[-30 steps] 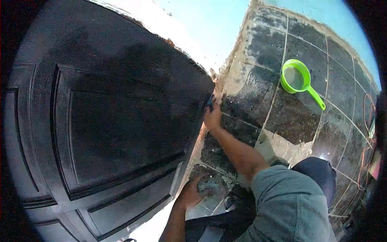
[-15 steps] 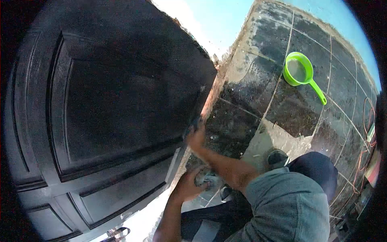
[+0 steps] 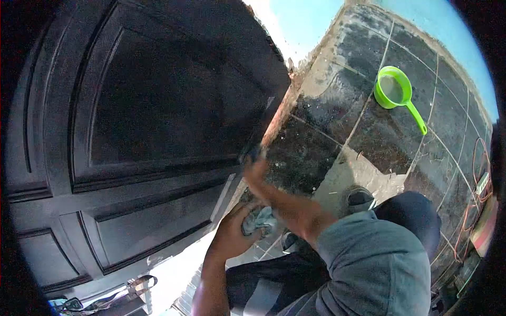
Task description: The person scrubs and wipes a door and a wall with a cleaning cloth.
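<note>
My right hand (image 3: 256,171) is closed around a small dark object (image 3: 252,154) whose kind I cannot make out. It is at the edge of the dark panelled door (image 3: 163,105), where the door's side shows a bare orange-brown strip. Below it my left hand (image 3: 234,229) is wrapped round a crumpled pale grey cloth (image 3: 259,221). The left hand is close to my right forearm, apart from the door.
On the wet dark tiles (image 3: 316,158) stands a green dipper (image 3: 395,87) with cloudy liquid inside. A patch of bare cement (image 3: 350,179) lies near my knee. An orange cord (image 3: 474,210) with a power strip (image 3: 482,183) runs along the right. Tools lie at bottom left on a bench (image 3: 132,300).
My view has shifted slightly, so the door and floor sit differently. My right hand has moved a little along the door edge. My left hand has turned, showing more of the cloth.
</note>
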Demonstrator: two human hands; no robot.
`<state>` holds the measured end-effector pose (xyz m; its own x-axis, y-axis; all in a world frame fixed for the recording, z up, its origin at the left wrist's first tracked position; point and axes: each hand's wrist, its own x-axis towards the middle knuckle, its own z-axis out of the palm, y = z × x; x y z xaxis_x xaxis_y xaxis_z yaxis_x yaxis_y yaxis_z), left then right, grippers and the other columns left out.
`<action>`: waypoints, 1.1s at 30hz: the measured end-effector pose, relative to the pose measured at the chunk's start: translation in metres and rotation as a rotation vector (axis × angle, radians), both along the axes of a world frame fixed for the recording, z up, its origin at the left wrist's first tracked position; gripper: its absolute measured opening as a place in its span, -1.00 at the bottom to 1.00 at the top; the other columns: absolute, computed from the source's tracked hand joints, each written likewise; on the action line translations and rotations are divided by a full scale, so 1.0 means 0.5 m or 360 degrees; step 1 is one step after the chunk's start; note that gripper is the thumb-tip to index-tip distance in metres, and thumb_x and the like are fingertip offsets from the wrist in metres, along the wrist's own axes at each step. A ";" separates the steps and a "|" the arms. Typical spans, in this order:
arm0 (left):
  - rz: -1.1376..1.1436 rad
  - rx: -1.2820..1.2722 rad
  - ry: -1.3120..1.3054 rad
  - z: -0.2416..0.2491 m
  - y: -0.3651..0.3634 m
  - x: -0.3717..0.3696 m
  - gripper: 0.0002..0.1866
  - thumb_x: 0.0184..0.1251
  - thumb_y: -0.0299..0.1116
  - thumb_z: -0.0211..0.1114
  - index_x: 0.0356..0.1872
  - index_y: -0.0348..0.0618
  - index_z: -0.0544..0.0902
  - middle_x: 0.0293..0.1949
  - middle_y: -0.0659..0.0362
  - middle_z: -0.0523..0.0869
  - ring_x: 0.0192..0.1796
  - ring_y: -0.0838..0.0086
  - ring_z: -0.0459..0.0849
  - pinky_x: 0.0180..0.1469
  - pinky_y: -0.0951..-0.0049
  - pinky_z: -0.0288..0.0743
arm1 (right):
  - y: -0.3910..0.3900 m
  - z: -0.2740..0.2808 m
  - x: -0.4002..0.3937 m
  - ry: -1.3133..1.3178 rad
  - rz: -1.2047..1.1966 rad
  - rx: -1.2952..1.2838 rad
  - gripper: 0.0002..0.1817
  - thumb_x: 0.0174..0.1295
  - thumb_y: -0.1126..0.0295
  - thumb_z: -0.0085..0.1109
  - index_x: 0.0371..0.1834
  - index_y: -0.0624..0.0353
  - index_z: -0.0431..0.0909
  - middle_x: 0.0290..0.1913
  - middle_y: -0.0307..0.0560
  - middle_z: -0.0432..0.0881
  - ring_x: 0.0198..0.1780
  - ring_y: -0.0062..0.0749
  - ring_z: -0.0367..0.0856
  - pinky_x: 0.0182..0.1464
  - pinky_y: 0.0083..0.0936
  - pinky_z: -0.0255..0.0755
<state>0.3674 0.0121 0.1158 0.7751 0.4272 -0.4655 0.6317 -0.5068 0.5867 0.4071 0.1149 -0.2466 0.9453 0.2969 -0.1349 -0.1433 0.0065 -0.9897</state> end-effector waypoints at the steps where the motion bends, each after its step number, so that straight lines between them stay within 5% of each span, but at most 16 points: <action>1: -0.0007 -0.0002 -0.0005 -0.003 -0.002 -0.001 -0.26 0.15 -0.30 0.64 0.40 -0.13 0.56 0.20 -0.08 0.68 0.25 0.06 0.69 0.32 0.14 0.54 | -0.003 -0.039 -0.024 0.0161 0.0161 0.0116 -0.55 0.51 0.28 0.13 0.33 0.37 0.50 0.05 0.18 0.69 0.12 0.07 0.66 0.19 -0.03 0.50; 4: 0.0003 -0.0068 0.0070 0.008 -0.011 -0.013 -0.24 0.12 -0.33 0.65 0.40 -0.14 0.56 0.20 -0.07 0.68 0.25 0.06 0.69 0.32 0.16 0.54 | -0.007 -0.081 0.052 0.0323 0.0311 -0.0046 -0.67 0.48 0.20 0.25 -0.08 0.33 0.67 -0.25 0.07 0.69 -0.13 -0.16 0.63 0.00 -0.26 0.48; 5: 0.0029 -0.0052 0.0086 0.016 -0.014 -0.026 -0.24 0.12 -0.34 0.65 0.40 -0.14 0.56 0.20 -0.07 0.68 0.25 0.06 0.69 0.32 0.16 0.54 | 0.020 -0.027 0.150 0.0574 0.0157 -0.0558 -0.70 0.44 0.24 0.29 -0.10 0.33 0.68 -0.28 0.07 0.68 -0.21 -0.25 0.59 -0.05 -0.27 0.51; 7: 0.0079 -0.0024 0.0114 0.033 -0.017 -0.054 -0.24 0.11 -0.37 0.65 0.40 -0.13 0.56 0.21 -0.06 0.68 0.25 0.07 0.69 0.32 0.16 0.54 | 0.028 0.027 0.321 0.0171 -0.0228 -0.0312 -0.65 0.45 0.20 0.31 -0.04 0.34 0.70 -0.24 0.19 0.76 -0.24 0.02 0.73 -0.10 -0.21 0.58; 10: 0.0131 0.0080 0.0140 0.064 -0.013 -0.065 -0.23 0.09 -0.38 0.64 0.40 -0.14 0.56 0.22 -0.06 0.68 0.26 0.07 0.69 0.33 0.17 0.53 | 0.047 0.078 0.372 0.0411 -0.0098 -0.0839 -0.66 0.48 0.22 0.24 0.10 0.28 0.64 -0.04 0.26 0.77 -0.02 0.17 0.77 -0.01 -0.07 0.60; 12: 0.0175 0.0059 0.0088 0.052 -0.003 -0.061 -0.23 0.09 -0.39 0.63 0.40 -0.13 0.56 0.24 -0.06 0.68 0.27 0.07 0.69 0.34 0.16 0.53 | 0.030 0.054 0.217 0.0290 -0.0182 -0.0543 -0.61 0.49 0.16 0.22 0.08 0.31 0.64 -0.02 0.25 0.78 0.01 0.20 0.76 0.02 -0.09 0.59; 14: 0.0154 0.0019 0.0030 0.034 0.013 -0.036 -0.23 0.09 -0.39 0.62 0.40 -0.11 0.56 0.26 -0.05 0.68 0.28 0.07 0.69 0.35 0.16 0.52 | 0.014 -0.041 -0.004 0.0083 0.0074 -0.0115 -0.37 0.49 0.19 0.19 0.51 0.32 0.36 0.19 0.44 0.66 0.20 0.22 0.69 0.22 -0.06 0.48; 16: 0.0057 -0.0048 0.0017 0.021 0.010 -0.014 -0.27 0.14 -0.36 0.60 0.40 -0.14 0.56 0.26 -0.09 0.66 0.29 0.04 0.67 0.37 0.14 0.51 | 0.036 -0.218 -0.175 0.0065 0.0315 -0.0579 -0.56 0.50 0.17 0.20 0.27 0.25 0.58 0.15 0.18 0.70 0.17 -0.01 0.68 0.09 -0.13 0.54; 18: 0.0013 -0.0141 0.0005 0.012 0.005 -0.009 -0.29 0.18 -0.32 0.59 0.39 -0.16 0.56 0.26 -0.10 0.66 0.29 0.03 0.67 0.38 0.13 0.51 | 0.003 -0.072 -0.132 0.0563 0.0790 -0.0523 -0.39 0.50 0.26 0.19 0.55 0.23 0.34 0.35 0.37 0.56 0.30 0.20 0.58 0.28 -0.10 0.43; 20: 0.0032 -0.0109 0.0084 0.028 -0.003 -0.029 -0.29 0.17 -0.33 0.59 0.39 -0.15 0.56 0.24 -0.10 0.67 0.28 0.03 0.67 0.37 0.14 0.51 | -0.021 0.042 0.060 0.0568 0.0288 -0.0213 -0.49 0.48 0.29 0.23 0.42 0.27 0.48 0.27 0.32 0.63 0.23 0.17 0.63 0.24 -0.15 0.47; 22: 0.0077 -0.0069 0.0088 0.043 -0.002 -0.050 -0.28 0.15 -0.35 0.60 0.38 -0.15 0.56 0.22 -0.10 0.68 0.28 0.02 0.68 0.36 0.15 0.51 | 0.022 0.069 0.241 0.0224 -0.0192 0.0063 -0.67 0.46 0.26 0.31 0.09 0.31 0.67 0.03 0.22 0.74 0.10 -0.18 0.70 0.08 -0.19 0.56; 24: 0.0156 -0.0021 0.0026 0.057 -0.003 -0.071 -0.28 0.13 -0.38 0.61 0.38 -0.15 0.56 0.19 -0.10 0.68 0.27 0.02 0.68 0.35 0.15 0.52 | 0.008 0.198 0.361 0.0283 -0.0091 -0.0428 -0.63 0.50 0.28 0.20 0.25 0.28 0.60 0.00 0.21 0.76 0.03 0.16 0.73 0.11 -0.04 0.54; 27: 0.0191 -0.0024 0.0084 0.055 0.008 -0.053 -0.24 0.06 -0.41 0.64 0.38 -0.10 0.58 0.24 -0.08 0.67 0.30 0.08 0.65 0.38 0.17 0.48 | 0.004 0.199 0.213 0.0417 -0.0150 -0.0254 -0.61 0.53 0.24 0.17 0.28 0.23 0.60 0.06 0.22 0.76 0.10 0.19 0.73 0.14 -0.06 0.54; 28: 0.0210 -0.0045 0.0020 0.044 0.010 -0.043 -0.23 0.06 -0.38 0.66 0.39 -0.13 0.57 0.24 -0.08 0.67 0.30 0.06 0.65 0.38 0.17 0.48 | -0.017 0.178 0.129 -0.0060 -0.0118 -0.0190 -0.43 0.51 0.27 0.21 0.52 0.18 0.35 0.41 0.33 0.53 0.34 0.20 0.60 0.30 -0.08 0.45; 30: 0.0137 -0.0020 0.0052 0.040 0.010 -0.013 -0.26 0.09 -0.39 0.63 0.37 -0.14 0.58 0.21 -0.10 0.68 0.29 0.02 0.67 0.36 0.15 0.50 | -0.058 0.180 -0.021 0.0163 0.0062 -0.0188 -0.51 0.51 0.24 0.22 0.43 0.18 0.48 0.37 0.33 0.58 0.37 0.17 0.60 0.28 -0.09 0.45; 33: 0.0030 -0.0041 0.0065 0.029 0.003 -0.012 -0.25 0.09 -0.37 0.64 0.38 -0.14 0.57 0.22 -0.10 0.68 0.30 0.05 0.66 0.37 0.15 0.49 | -0.076 0.170 0.040 0.0490 0.0438 -0.0327 -0.60 0.49 0.25 0.25 0.29 0.21 0.61 0.19 0.30 0.70 0.24 0.15 0.69 0.22 -0.14 0.50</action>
<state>0.3614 0.0138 0.1305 0.7470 0.4292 -0.5077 0.6648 -0.4798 0.5726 0.4273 0.0768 -0.1617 0.7416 0.4693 -0.4794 -0.3997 -0.2648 -0.8776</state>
